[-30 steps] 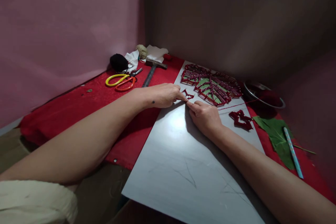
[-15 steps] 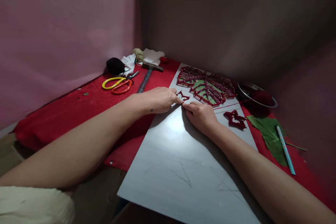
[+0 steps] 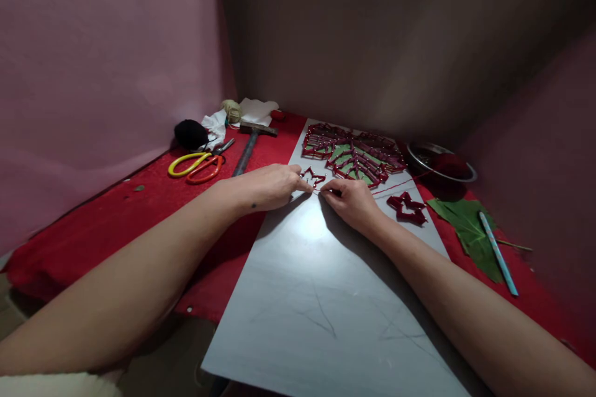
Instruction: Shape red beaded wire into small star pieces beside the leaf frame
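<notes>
A small star outline of nails wound with dark red yarn (image 3: 316, 178) stands on the grey board (image 3: 298, 248). At its near left side, my left hand (image 3: 278, 186) has its index finger stretched out, the tip at the star's lower edge; its other fingers are partly hidden. Just right of the star, my right hand (image 3: 348, 197) pinches a thin red yarn strand (image 3: 316, 191) between thumb and index finger. Behind both hands lies a large leaf-shaped nail-and-yarn design (image 3: 354, 152) with green showing through. Right of my right hand sits a finished-looking red yarn star (image 3: 408, 208).
A metal bowl (image 3: 472, 175) with dark red yarn stands at right, near a green leaf (image 3: 465, 229) and a light blue pen (image 3: 499, 254). On the red cloth (image 3: 116, 217) at left lie scissors (image 3: 200, 166), a hammer (image 3: 248, 149) and a black yarn ball (image 3: 190, 134).
My right hand has drawn slightly away from my left fingertip, and a short strand of red yarn shows between them. The whole view has shifted a little.
</notes>
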Demonstrator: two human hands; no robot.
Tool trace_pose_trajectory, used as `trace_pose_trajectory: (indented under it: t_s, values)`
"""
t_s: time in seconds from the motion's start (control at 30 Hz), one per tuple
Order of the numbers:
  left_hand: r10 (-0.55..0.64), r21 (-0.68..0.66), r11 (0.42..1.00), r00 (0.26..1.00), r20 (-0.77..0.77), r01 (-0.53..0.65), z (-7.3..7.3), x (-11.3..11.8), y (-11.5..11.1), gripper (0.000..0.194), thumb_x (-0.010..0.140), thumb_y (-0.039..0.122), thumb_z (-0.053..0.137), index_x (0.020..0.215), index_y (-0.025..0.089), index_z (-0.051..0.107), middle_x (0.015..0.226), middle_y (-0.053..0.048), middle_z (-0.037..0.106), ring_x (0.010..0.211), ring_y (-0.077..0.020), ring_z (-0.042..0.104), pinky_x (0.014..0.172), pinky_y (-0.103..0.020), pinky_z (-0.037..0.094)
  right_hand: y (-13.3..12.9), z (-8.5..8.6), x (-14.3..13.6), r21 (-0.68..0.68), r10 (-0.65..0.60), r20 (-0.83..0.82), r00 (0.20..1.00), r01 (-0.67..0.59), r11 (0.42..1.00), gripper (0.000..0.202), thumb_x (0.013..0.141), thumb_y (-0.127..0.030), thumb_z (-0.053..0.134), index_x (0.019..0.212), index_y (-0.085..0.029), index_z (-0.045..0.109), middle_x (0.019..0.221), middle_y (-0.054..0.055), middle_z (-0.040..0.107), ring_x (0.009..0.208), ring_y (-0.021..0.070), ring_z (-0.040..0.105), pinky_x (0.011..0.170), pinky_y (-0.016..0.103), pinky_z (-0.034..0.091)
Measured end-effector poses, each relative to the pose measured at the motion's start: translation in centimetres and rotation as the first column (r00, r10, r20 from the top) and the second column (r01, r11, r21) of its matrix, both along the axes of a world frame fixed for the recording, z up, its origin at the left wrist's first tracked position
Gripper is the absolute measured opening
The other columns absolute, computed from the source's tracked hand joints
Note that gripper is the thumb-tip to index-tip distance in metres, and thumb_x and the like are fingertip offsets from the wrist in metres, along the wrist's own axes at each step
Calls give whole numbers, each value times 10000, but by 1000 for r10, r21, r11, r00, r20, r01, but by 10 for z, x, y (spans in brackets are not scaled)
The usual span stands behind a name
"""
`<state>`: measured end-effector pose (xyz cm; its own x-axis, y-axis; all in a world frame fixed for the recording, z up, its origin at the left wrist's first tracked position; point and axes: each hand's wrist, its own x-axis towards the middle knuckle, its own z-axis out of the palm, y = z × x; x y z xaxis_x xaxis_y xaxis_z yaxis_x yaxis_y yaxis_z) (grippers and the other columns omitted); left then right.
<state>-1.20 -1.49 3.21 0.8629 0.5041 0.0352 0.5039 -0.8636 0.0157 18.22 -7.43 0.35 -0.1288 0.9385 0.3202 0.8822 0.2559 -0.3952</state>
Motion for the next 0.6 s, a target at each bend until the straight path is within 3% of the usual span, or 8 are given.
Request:
trace_pose_trajectory:
  t_s: [0.17,0.27,0.4,0.6]
  values:
    - [-14,7,1000,1000,22,14,-1,0,0,487,807,81,371,1154,332,602,812,-57,514,604,-123,462,587,-248,339,11,7,2,-28,-87,-48,995,86,996,150,758,-208,543,744,-188,691,720,23,695,685,140,602,643,242,406]
    - [-15,7,1000,999,29,15,-2,0,1,482,811,87,373,1147,345,604,820,-55,512,612,-125,472,590,-251,341,18,9,0,-6,-144,137,980,146,989,168,787,-233,517,785,-198,681,783,38,699,732,159,607,636,250,389]
    - [-21,20,1000,1000,14,21,-3,0,2,465,814,100,389,1150,340,602,819,-48,505,627,-121,487,585,-247,333,23,15,-4,58,-95,473,876,77,995,261,860,-223,391,916,-189,643,937,88,682,768,190,609,588,273,362]
    - [-36,25,999,999,16,36,-4,0,3,471,801,85,395,1140,334,608,837,-55,521,635,-125,495,570,-251,319,32,27,-17,23,-134,555,821,146,989,222,848,-213,427,925,-181,633,890,111,683,779,206,615,620,285,380]
